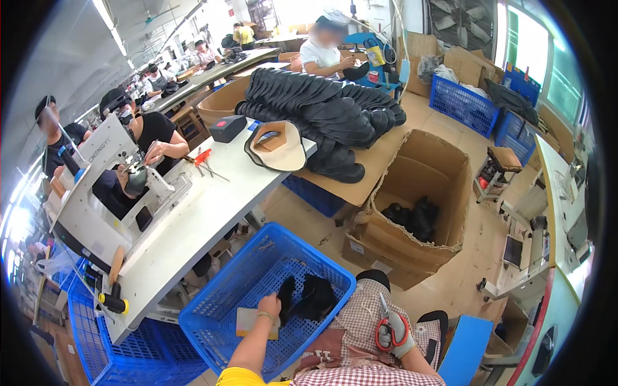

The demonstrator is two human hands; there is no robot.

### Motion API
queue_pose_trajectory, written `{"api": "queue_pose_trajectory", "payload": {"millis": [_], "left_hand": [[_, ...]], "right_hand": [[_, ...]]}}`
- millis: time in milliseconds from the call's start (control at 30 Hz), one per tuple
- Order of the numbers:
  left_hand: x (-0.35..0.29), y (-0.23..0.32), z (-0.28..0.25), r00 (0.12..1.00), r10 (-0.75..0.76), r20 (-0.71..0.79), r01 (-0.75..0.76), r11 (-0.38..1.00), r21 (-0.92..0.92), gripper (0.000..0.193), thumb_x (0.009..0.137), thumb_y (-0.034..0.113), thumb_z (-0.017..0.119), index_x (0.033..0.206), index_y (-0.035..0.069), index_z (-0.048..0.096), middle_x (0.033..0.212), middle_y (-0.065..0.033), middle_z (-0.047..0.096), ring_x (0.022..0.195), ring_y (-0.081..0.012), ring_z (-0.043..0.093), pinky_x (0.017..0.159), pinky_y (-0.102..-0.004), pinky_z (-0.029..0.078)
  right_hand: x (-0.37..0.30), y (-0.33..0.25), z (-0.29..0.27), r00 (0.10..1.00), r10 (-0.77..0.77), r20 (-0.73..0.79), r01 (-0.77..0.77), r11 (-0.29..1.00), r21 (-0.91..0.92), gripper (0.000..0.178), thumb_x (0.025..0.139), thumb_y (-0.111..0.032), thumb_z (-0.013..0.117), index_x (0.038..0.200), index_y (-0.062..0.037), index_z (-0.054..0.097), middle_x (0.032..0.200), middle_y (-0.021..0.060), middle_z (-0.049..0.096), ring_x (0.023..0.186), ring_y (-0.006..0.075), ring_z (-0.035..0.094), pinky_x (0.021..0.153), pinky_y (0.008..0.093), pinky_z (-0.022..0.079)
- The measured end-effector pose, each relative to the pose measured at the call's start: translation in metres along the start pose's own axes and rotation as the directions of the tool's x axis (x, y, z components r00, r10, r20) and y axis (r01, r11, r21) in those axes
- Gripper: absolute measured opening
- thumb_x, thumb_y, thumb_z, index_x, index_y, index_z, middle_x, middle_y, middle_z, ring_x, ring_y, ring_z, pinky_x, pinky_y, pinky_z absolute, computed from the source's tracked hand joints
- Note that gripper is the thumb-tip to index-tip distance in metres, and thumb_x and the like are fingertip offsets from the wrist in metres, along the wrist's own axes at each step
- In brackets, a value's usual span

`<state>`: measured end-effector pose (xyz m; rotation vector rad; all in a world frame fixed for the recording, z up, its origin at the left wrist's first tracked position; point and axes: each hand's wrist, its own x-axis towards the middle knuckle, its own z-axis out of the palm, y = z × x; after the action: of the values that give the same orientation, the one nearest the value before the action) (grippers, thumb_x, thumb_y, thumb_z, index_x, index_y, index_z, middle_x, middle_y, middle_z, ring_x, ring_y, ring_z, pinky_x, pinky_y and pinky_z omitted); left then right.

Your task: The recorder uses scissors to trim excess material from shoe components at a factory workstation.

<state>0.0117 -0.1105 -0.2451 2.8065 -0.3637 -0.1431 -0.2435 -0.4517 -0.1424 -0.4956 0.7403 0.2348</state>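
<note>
Black piece (286, 293) lies in your blue basket (195, 316), likely light, soft and limp, best pinched at its edge, where your left hand (270, 307) seems closed; right hand (404, 348) grips red-handled scissors (389, 316).

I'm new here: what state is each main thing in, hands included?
Blue perforated plastic basket, open on top, partly filled
Soft-looking black pieces, lying in the basket
Bare left hand, in the basket at these pieces; grip unclear
Red-handled metal scissors, held, blades pointing away from the body
Gloved right hand, closed around the scissors
Brown cardboard box, open, black items inside
Black curved pieces, stacked in overlapping rows
</note>
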Motion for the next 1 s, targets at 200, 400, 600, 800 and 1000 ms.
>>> {"api": "queue_pose_trajectory", "payload": {"millis": [200,400,600,800,1000], "left_hand": [[-0.043,0.162,-0.139,0.889,0.314,-0.335,-0.379,0.913,-0.150,0.031,0.075,0.014,0.057,0.105,0.009,0.062,0.072,-0.0164,0.064,0.060,-0.0337,0.061,0.058,-0.0431,0.050],[-0.115,0.278,-0.089,0.594,0.801,0.077,-0.782,0.597,-0.180,0.052,0.078,0.019,0.057,0.127,0.004,0.049,0.064,-0.0111,0.059,0.053,-0.0284,0.059,0.051,-0.0402,0.048],[-0.119,0.307,-0.087,0.539,0.800,0.264,-0.677,0.598,-0.429,0.045,0.080,0.019,0.061,0.120,0.001,0.051,0.083,-0.0172,0.062,0.075,-0.0332,0.061,0.067,-0.0416,0.049],[-0.093,0.292,-0.120,0.721,0.616,-0.318,-0.692,0.610,-0.385,0.018,0.079,0.010,0.064,0.092,-0.001,0.058,0.090,-0.0152,0.056,0.081,-0.0305,0.056,0.075,-0.0373,0.046],[-0.061,0.248,-0.097,0.904,0.324,0.280,-0.012,0.672,-0.740,0.034,0.085,0.013,0.064,0.112,-0.002,0.050,0.098,-0.0095,0.059,0.087,-0.0151,0.057,0.079,-0.0271,0.047]], "right_hand": [[-0.021,0.002,0.030,0.981,-0.190,0.047,0.196,0.956,-0.218,0.034,0.092,-0.043,0.049,0.091,-0.0082,0.049,0.064,0.0064,0.053,0.046,0.0184,0.048,0.040,0.0297,0.041],[-0.010,-0.017,0.039,0.673,-0.740,0.026,0.740,0.673,-0.013,0.024,0.089,-0.024,0.058,0.106,-0.0086,0.053,0.088,0.0014,0.061,0.073,0.0115,0.059,0.053,0.0244,0.047],[-0.009,-0.018,-0.034,0.625,-0.750,-0.217,0.461,0.579,-0.672,0.054,0.071,-0.021,0.068,0.119,-0.0042,0.049,0.088,0.0077,0.061,0.078,0.0168,0.058,0.068,0.0314,0.049],[-0.069,-0.038,0.025,0.562,-0.810,-0.169,0.356,0.421,-0.835,0.074,0.068,-0.017,0.066,0.134,0.0011,0.037,0.099,0.0095,0.062,0.086,0.0161,0.059,0.077,0.0282,0.049],[-0.093,-0.055,0.054,0.697,-0.717,-0.029,0.501,0.515,-0.695,0.079,0.068,-0.013,0.065,0.138,0.0016,0.032,0.110,0.0084,0.058,0.093,0.0127,0.056,0.082,0.0267,0.047]]}}
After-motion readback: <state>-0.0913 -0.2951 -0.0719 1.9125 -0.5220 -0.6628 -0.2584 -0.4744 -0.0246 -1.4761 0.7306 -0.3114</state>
